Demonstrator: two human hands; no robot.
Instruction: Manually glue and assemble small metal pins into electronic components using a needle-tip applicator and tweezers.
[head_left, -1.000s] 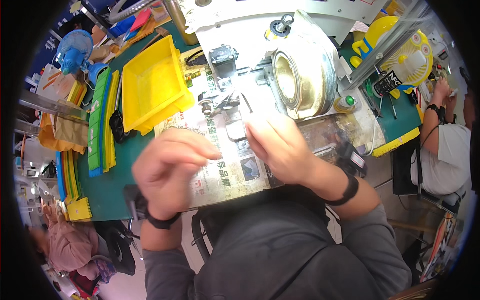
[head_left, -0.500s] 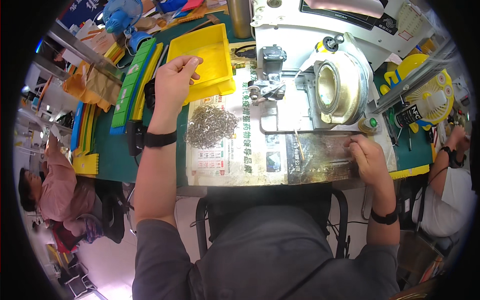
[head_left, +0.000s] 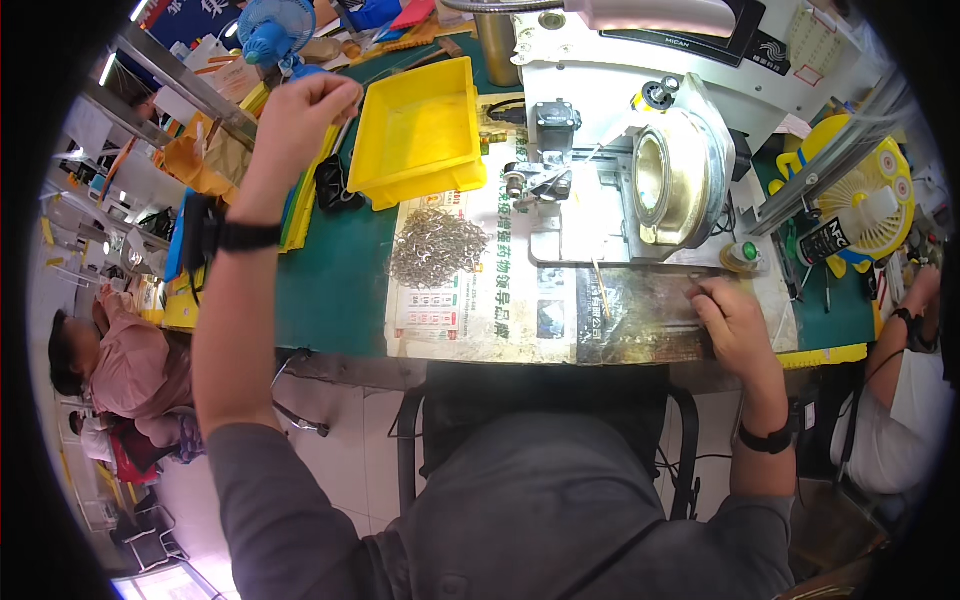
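Observation:
My left hand [head_left: 308, 118] is raised past the far left side of the table, its fingers pinched together. Whatever it may hold is too small to make out. Just right of it lies a yellow plastic bin [head_left: 418, 135] with nothing visible inside. A tangled pile of small silvery metal pieces [head_left: 438, 248] rests on the newspaper [head_left: 510, 320] in front of the bin. Near the table's front edge, my right hand [head_left: 738, 322] hovers or rests with curled fingers; what is in them, if anything, is hidden. A white machine with a round brass-coloured ring [head_left: 655, 180] stands beyond it.
A small jar with a green lid [head_left: 741, 257] sits beside the machine base. A thin stick [head_left: 601, 288] lies across the newspaper. At the right are a yellow fan [head_left: 872, 175] and a dark bottle [head_left: 825, 236]; a blue fan [head_left: 270, 40] stands far left. Other people sit at both sides.
My left hand has moved left and farther away, off the bin's near left edge. My right hand stays in place with its fingers curled. The view has shifted slightly.

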